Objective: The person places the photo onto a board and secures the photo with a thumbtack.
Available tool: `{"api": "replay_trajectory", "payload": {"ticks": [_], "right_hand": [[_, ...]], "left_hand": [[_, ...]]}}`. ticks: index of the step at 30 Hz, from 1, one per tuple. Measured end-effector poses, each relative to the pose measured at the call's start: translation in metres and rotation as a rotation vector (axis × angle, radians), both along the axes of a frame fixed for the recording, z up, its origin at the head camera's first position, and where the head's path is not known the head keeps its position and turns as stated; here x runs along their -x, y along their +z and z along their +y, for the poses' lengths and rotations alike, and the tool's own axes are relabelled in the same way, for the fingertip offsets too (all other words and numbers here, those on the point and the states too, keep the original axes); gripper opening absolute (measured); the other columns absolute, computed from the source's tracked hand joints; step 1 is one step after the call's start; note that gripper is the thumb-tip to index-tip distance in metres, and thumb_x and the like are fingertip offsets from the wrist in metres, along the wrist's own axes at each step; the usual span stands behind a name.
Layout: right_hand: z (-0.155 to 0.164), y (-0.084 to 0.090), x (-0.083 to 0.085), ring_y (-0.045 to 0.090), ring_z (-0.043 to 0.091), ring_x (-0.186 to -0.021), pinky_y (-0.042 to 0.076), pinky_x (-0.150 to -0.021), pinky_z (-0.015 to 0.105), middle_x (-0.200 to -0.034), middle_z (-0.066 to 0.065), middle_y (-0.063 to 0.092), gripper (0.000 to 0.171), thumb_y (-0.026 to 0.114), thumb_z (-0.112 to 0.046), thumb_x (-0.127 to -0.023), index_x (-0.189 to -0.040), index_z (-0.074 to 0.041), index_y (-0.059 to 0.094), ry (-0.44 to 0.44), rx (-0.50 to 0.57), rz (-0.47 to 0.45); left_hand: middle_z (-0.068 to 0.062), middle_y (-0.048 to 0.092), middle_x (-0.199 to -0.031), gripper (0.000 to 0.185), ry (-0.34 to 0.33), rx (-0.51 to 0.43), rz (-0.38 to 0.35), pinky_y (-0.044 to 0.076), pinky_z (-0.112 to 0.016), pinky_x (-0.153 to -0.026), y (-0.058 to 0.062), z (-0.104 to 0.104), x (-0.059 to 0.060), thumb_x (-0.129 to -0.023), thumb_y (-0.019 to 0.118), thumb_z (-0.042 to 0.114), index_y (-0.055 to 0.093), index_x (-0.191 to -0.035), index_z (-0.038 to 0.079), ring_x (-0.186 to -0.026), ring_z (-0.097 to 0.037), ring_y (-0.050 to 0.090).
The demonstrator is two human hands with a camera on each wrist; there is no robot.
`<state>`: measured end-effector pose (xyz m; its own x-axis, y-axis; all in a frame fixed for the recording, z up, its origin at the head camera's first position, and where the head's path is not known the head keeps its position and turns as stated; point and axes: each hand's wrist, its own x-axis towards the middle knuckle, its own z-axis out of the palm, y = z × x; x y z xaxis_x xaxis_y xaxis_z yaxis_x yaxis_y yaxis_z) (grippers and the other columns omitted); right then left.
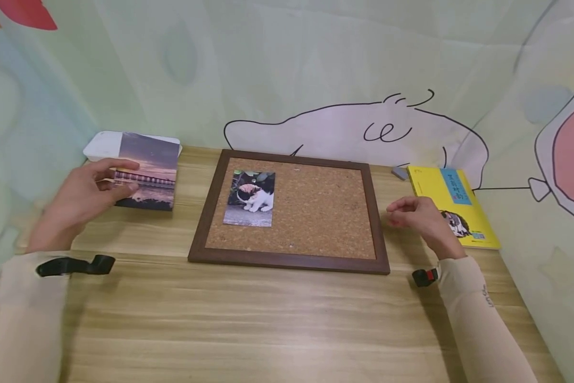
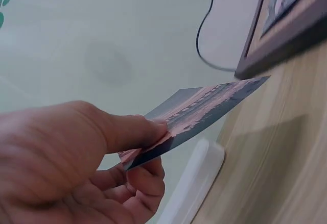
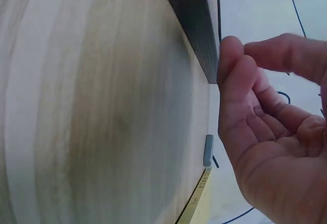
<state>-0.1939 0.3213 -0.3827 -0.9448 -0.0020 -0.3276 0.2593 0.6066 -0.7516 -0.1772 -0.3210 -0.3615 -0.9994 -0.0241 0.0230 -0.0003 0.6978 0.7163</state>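
My left hand point(image 1: 83, 194) pinches a sunset photo point(image 1: 152, 165) of a pier over water, thumb on the picture side and fingers behind. The left wrist view shows the photo tilted and raised off the table. To its right lies a framed cork board point(image 1: 325, 207) with a photo of a black-and-white cat point(image 1: 250, 199) at its left part, a pin point(image 1: 253, 181) near that photo's top. My right hand point(image 1: 423, 221) hovers just beyond the board's right edge, fingers curled. Thumb and fingertips meet in the right wrist view, with nothing showing between them.
Behind the sunset photo a white, rounded flat object point(image 1: 102, 144) stands at the back left. A small grey block point(image 1: 399, 173) and a yellow book point(image 1: 430, 194) lie to the right. Another pin point(image 1: 291, 245) sits low on the cork. Printed fabric hangs behind the wooden table point(image 1: 248, 324).
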Motion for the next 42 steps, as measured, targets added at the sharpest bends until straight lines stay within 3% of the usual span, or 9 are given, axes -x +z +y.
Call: {"api": "replay_trajectory", "payload": {"ticks": [7,13,21,29,32,36,42], "right_hand": [[-0.002,0.002,-0.002,0.069,0.019,-0.095,0.056,-0.087,0.028,-0.119,0.018,0.067,0.030,0.065,-0.018,-0.098,-0.123,-0.001,0.063,0.012,0.082,0.017],[-0.006,0.005,-0.002,0.070,0.017,-0.093,0.056,-0.086,0.028,-0.122,0.020,0.066,0.032,0.066,-0.017,-0.098,-0.125,0.000,0.064,-0.022,0.124,0.044],[-0.012,0.007,-0.001,0.070,0.020,-0.099,0.055,-0.091,0.032,-0.124,0.017,0.068,0.034,0.067,-0.019,-0.098,-0.127,-0.002,0.066,-0.066,0.142,0.045],[-0.014,0.009,-0.001,0.069,0.023,-0.100,0.055,-0.086,0.024,-0.121,0.014,0.068,0.031,0.066,-0.021,-0.098,-0.125,-0.005,0.068,-0.070,0.130,0.091],[-0.017,0.011,0.001,0.069,0.024,-0.102,0.055,-0.088,0.027,-0.120,0.012,0.069,0.031,0.066,-0.023,-0.098,-0.124,-0.006,0.068,-0.072,0.129,0.093],[-0.020,0.012,0.003,0.070,0.021,-0.099,0.055,-0.090,0.032,-0.118,0.012,0.071,0.031,0.066,-0.022,-0.098,-0.124,-0.004,0.068,-0.064,0.151,0.107],[-0.026,0.012,0.004,0.070,0.018,-0.092,0.056,-0.089,0.031,-0.119,0.018,0.069,0.032,0.066,-0.017,-0.098,-0.124,0.001,0.066,-0.037,0.199,0.141]], "left_hand": [[0.004,0.060,-0.108,0.046,-0.072,-0.063,0.034,0.050,-0.023,-0.064,0.004,0.037,0.009,-0.093,0.073,0.028,0.059,-0.136,0.018,-0.078,-0.007,0.060],[-0.006,0.062,-0.116,0.045,-0.113,-0.081,0.026,0.050,-0.023,-0.065,0.005,0.063,0.020,-0.093,0.073,0.029,0.060,-0.135,0.020,-0.080,-0.008,0.061],[-0.008,0.065,-0.118,0.042,-0.153,-0.134,0.020,0.051,-0.025,-0.064,0.001,0.094,0.034,-0.091,0.075,0.031,0.064,-0.130,0.019,-0.079,-0.009,0.065],[-0.009,0.066,-0.125,0.040,-0.192,-0.194,-0.026,0.049,-0.025,-0.065,-0.004,0.130,0.044,-0.091,0.075,0.029,0.067,-0.128,0.016,-0.080,-0.009,0.067],[-0.009,0.067,-0.122,0.036,-0.193,-0.194,-0.038,0.048,-0.026,-0.064,-0.007,0.144,0.048,-0.091,0.075,0.027,0.068,-0.126,0.017,-0.078,-0.013,0.064],[-0.009,0.066,-0.111,0.033,-0.205,-0.153,-0.017,0.047,-0.028,-0.062,-0.012,0.164,0.053,-0.091,0.075,0.027,0.070,-0.123,0.019,-0.077,-0.017,0.059],[-0.008,0.066,-0.111,0.030,-0.243,-0.175,0.026,0.047,-0.028,-0.064,-0.018,0.189,0.060,-0.090,0.075,0.023,0.072,-0.119,0.016,-0.077,-0.018,0.059]]}}
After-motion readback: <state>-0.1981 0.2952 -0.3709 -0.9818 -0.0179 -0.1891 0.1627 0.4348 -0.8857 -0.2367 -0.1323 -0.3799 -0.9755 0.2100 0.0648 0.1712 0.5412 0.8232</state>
